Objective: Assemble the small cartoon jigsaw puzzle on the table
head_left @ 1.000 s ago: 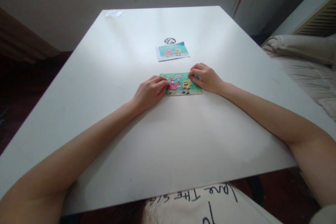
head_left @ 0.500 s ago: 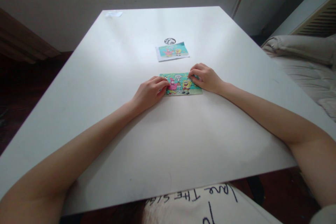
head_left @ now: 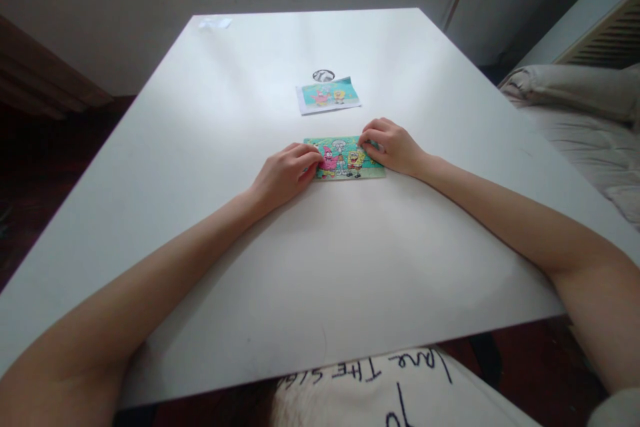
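A small cartoon jigsaw puzzle [head_left: 341,163] lies flat on the white table, its pieces joined into a rectangle. It shows a pink figure, a pale figure and a yellow square one on a green-blue ground. At its left end my left hand [head_left: 287,172] is closed, thumb and fingers on the puzzle's edge. My right hand [head_left: 391,145] has curled fingers on the upper right part, covering that corner. Just beyond the puzzle lies a printed picture card [head_left: 329,96] with a similar scene and one lifted corner.
Behind the card is a round hole or dark-rimmed disc [head_left: 323,75] in the white table [head_left: 345,267]. A crumpled clear wrapper [head_left: 215,23] lies at the far left corner. To the right stands a padded pale seat [head_left: 570,123]. The table's front edge is close to my lap.
The whole view has shifted very slightly. Both hands keep their places on the puzzle, with no visible movement of it.
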Motion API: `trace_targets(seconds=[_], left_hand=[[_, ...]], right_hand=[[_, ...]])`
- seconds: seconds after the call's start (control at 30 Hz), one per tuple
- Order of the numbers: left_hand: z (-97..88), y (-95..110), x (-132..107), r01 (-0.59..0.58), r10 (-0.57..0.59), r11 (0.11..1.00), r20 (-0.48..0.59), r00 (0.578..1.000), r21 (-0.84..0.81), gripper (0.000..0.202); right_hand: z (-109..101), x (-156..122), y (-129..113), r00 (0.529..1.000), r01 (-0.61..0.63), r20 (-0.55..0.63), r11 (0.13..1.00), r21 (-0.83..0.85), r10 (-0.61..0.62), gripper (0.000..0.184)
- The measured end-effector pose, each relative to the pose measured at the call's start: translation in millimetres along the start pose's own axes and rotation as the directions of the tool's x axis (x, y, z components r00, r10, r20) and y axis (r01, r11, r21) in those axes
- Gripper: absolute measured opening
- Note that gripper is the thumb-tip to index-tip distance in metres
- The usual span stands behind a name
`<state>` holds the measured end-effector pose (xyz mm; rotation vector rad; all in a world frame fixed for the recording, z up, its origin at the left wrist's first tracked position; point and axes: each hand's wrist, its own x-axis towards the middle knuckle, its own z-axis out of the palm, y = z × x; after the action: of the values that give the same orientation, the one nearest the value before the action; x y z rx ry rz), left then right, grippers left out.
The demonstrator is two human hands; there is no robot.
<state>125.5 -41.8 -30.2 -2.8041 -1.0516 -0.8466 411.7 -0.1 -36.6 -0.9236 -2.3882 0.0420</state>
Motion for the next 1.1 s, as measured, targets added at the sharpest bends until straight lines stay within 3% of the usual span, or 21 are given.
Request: trace_targets(seconds=[1.1], left_hand=[[1.6, -0.2, 1.4, 0.024, -0.024, 0.999, 0.023, 0.999, -0.027, 0.029]], right_hand=[[-0.2, 0.6, 0.1, 1.0, -0.027, 0.009, 1.0, 0.015, 0.026, 0.014]])
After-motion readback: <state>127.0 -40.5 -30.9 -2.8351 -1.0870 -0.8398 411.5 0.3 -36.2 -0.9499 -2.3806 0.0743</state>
